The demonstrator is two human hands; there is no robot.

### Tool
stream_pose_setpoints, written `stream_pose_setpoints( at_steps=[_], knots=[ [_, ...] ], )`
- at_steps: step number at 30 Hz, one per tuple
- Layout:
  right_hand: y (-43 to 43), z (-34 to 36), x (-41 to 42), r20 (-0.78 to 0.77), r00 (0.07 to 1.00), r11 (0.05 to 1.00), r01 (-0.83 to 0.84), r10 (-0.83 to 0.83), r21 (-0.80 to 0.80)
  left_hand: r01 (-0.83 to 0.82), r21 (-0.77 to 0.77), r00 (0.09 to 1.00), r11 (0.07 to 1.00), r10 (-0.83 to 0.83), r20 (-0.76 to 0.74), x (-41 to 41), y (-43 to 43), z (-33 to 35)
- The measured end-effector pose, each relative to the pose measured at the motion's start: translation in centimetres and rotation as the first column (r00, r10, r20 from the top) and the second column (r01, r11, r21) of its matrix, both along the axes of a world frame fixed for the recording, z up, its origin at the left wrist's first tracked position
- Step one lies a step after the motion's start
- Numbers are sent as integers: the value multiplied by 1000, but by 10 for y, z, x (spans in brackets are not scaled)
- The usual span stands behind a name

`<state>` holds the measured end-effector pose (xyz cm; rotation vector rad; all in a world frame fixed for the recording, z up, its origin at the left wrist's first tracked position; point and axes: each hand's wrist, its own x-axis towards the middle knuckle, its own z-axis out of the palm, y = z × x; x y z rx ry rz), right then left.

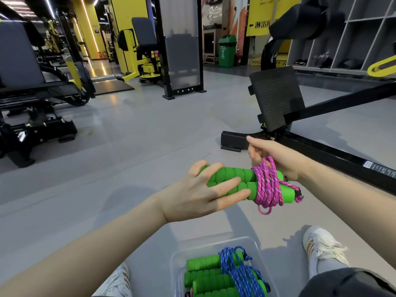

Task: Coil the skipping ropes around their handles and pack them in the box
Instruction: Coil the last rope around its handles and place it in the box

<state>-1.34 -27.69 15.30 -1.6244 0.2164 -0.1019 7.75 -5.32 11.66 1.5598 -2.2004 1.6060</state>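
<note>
My left hand [199, 189] grips two green foam handles [233, 179] held side by side, fingers wrapped over their left ends. A pink rope [267, 187] is coiled around the handles' right ends, with a small loop hanging below. My right hand [272, 157] pinches the pink rope just above the coil. Below, between my feet, a clear plastic box [214, 245] holds several green handles [205, 273] wound with blue rope [237, 269].
A black exercise machine with a footplate [276, 97] and a long floor bar [334, 155] stands close on the right. My white shoes [321, 245] flank the box. Black and yellow gym machines [32, 86] stand at the left; grey floor lies ahead.
</note>
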Motion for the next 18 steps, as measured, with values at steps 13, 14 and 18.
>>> stream_pose_setpoints(
  at_steps=[13,14,18],
  knots=[
    [32,-27,-6,-28,999,872,38,-28,487,-141,-187,979,972,109,-174,1,-13,7],
    [36,-33,-4,-31,1000,895,14,-1,445,-193,-228,970,954,150,-192,7,-12,9],
    [50,-34,-4,-108,990,966,118,-95,230,-287,-217,956,933,264,-127,30,1,6]
  ],
)
